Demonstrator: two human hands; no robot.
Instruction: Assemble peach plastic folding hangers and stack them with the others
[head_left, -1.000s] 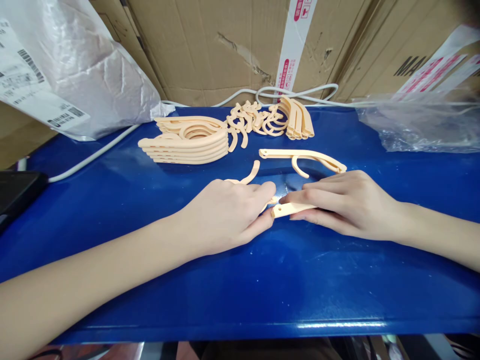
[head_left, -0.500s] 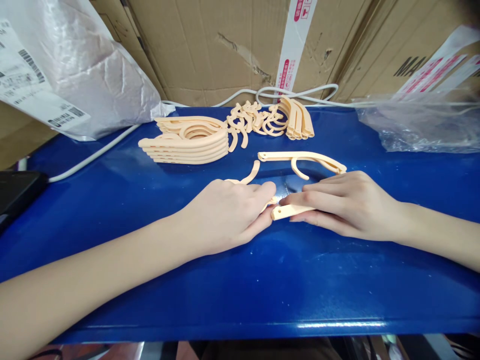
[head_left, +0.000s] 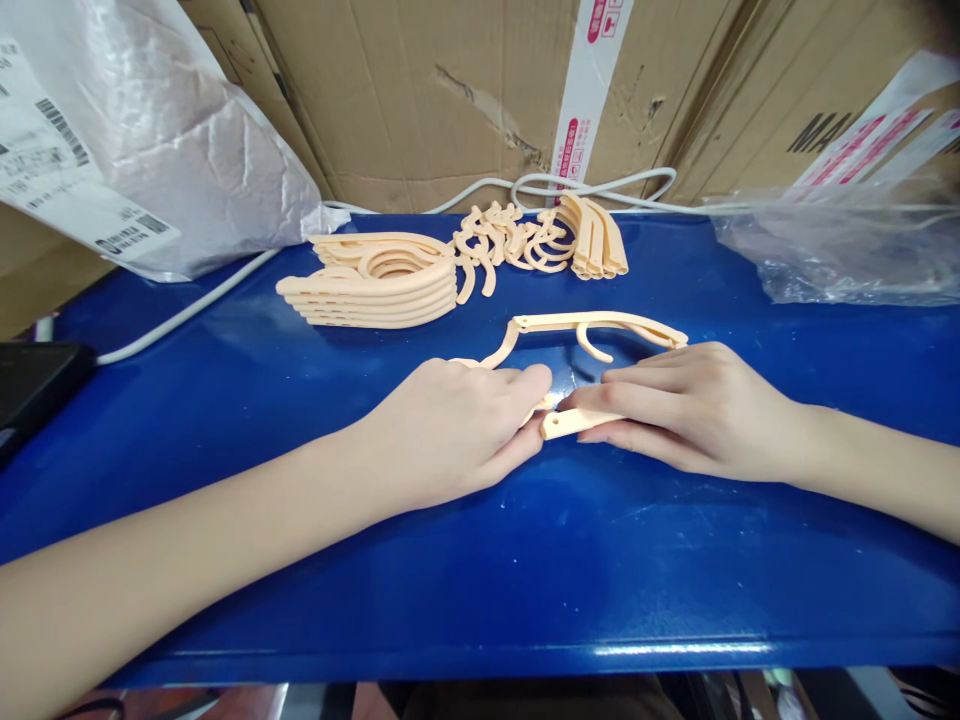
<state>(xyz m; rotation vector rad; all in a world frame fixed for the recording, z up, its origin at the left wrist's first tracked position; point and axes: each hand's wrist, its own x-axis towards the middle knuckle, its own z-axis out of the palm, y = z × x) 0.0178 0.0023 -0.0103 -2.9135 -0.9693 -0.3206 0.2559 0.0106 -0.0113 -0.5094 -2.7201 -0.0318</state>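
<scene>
My left hand point(head_left: 457, 430) rests palm-down on the blue table point(head_left: 480, 560), fingers closed over a peach plastic hook piece point(head_left: 501, 351) whose curved end sticks out behind the knuckles. My right hand point(head_left: 690, 405) pinches a peach plastic hanger arm point(head_left: 574, 423) between thumb and fingers; its rounded end meets my left fingertips. A second peach arm with a small hook point(head_left: 592, 325) lies just behind both hands and touches the curved piece.
A stack of peach hanger halves point(head_left: 371, 285) lies at the back left, loose hooks point(head_left: 510, 240) and more arms point(head_left: 596, 240) behind. White bag point(head_left: 150, 130) left, clear bag point(head_left: 840, 250) right, white cable point(head_left: 592, 185), cardboard boxes point(head_left: 465, 90), black object point(head_left: 30, 385).
The arm with the small hook behind my hands has slid left and a little nearer, now touching the curved piece. Both hands have hardly moved.
</scene>
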